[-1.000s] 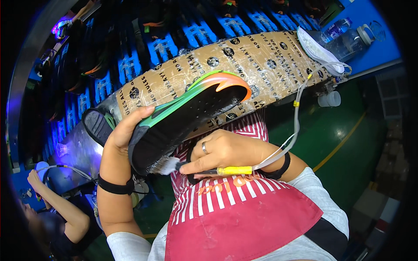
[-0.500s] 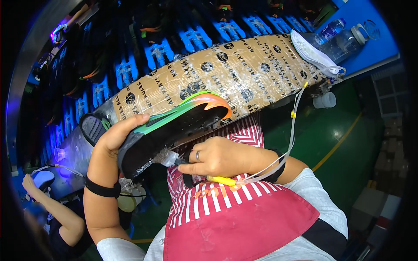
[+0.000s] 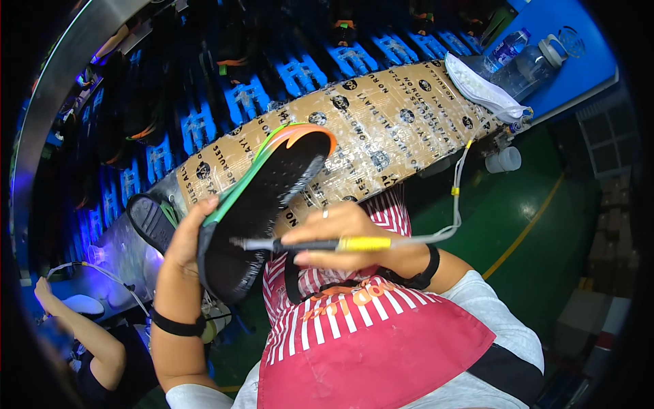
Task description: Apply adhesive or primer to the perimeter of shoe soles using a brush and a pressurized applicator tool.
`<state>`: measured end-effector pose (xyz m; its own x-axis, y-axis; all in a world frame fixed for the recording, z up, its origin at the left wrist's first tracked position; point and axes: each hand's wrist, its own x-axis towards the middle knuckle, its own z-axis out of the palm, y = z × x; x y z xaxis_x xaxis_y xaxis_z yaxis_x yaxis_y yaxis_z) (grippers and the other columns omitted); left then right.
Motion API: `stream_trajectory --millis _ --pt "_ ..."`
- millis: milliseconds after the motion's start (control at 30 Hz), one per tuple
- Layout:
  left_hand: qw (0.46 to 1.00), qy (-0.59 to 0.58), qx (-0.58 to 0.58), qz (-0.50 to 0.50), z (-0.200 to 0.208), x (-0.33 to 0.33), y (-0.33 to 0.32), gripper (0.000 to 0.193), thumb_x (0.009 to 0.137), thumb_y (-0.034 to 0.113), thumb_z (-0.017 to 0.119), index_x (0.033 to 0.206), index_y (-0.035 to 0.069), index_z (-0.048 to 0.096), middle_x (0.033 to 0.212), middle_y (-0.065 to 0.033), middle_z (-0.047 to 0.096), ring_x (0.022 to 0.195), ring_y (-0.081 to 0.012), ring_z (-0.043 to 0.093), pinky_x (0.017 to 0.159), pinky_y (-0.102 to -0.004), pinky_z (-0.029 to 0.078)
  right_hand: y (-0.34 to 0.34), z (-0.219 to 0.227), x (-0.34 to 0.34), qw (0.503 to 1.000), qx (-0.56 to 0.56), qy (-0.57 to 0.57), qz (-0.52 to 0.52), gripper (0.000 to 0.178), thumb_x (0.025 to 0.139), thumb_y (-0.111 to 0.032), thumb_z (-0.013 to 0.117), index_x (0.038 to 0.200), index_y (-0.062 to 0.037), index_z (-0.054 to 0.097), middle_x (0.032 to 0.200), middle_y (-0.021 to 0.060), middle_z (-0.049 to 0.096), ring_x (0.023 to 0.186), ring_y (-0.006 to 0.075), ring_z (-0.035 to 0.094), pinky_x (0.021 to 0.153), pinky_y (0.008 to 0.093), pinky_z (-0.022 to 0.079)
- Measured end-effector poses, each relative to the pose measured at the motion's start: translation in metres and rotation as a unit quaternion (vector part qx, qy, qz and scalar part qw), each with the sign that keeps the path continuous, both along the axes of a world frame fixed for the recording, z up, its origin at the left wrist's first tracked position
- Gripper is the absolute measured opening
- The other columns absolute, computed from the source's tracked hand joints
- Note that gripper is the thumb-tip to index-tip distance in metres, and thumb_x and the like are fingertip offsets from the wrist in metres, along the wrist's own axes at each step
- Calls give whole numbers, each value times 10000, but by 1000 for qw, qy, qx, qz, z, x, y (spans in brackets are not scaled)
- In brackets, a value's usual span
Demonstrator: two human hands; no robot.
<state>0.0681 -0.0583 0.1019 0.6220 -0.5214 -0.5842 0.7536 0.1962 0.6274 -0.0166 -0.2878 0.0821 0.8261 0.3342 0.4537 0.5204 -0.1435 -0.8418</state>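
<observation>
My left hand [image 3: 187, 235] grips a shoe sole [image 3: 269, 180] by its left edge, near the lower end. The sole has a black inner face and a green-to-orange sidewall, and it tilts so that the inner face shows. My right hand [image 3: 340, 235] is closed round a brush [image 3: 306, 244] with a dark and yellow handle and a clear tube [image 3: 436, 236] running from its back end. Its blurred bristles are over the lower part of the inner face; contact is hard to tell. Left of my left hand lies another black sole [image 3: 151, 221].
Taped printed cardboard [image 3: 368, 129] covers the bench. At its right end are a white sole [image 3: 480, 88], a water bottle [image 3: 507, 51] and a large clear bottle [image 3: 538, 65]. Blue racks [image 3: 300, 71] line the far side. A co-worker's arm [image 3: 85, 327] is at lower left.
The sole has turned more upright, exposing more of its inner face. My right hand has changed its hold, with the brush now level and its bristles further over the sole.
</observation>
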Motion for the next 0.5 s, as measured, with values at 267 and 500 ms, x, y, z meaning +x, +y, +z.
stream_trajectory --millis 267,500 --pt "986 64 -117 100 -24 -43 -23 482 850 318 414 1171 -37 477 1080 -184 580 932 -274 598 857 -373 474 -32 -11 24 953 129 184 -205 199 741 -122 669 895 4 659 725 74 640 643 89 583 577 226 450" --pt "969 67 -158 175 -54 -57 -13 496 844 361 402 1164 -9 488 1057 -172 590 896 -271 605 800 -379 497 -9 -12 31 983 -84 -110 -118 259 699 -97 703 943 -31 647 690 110 597 568 212 579 513 277 443"
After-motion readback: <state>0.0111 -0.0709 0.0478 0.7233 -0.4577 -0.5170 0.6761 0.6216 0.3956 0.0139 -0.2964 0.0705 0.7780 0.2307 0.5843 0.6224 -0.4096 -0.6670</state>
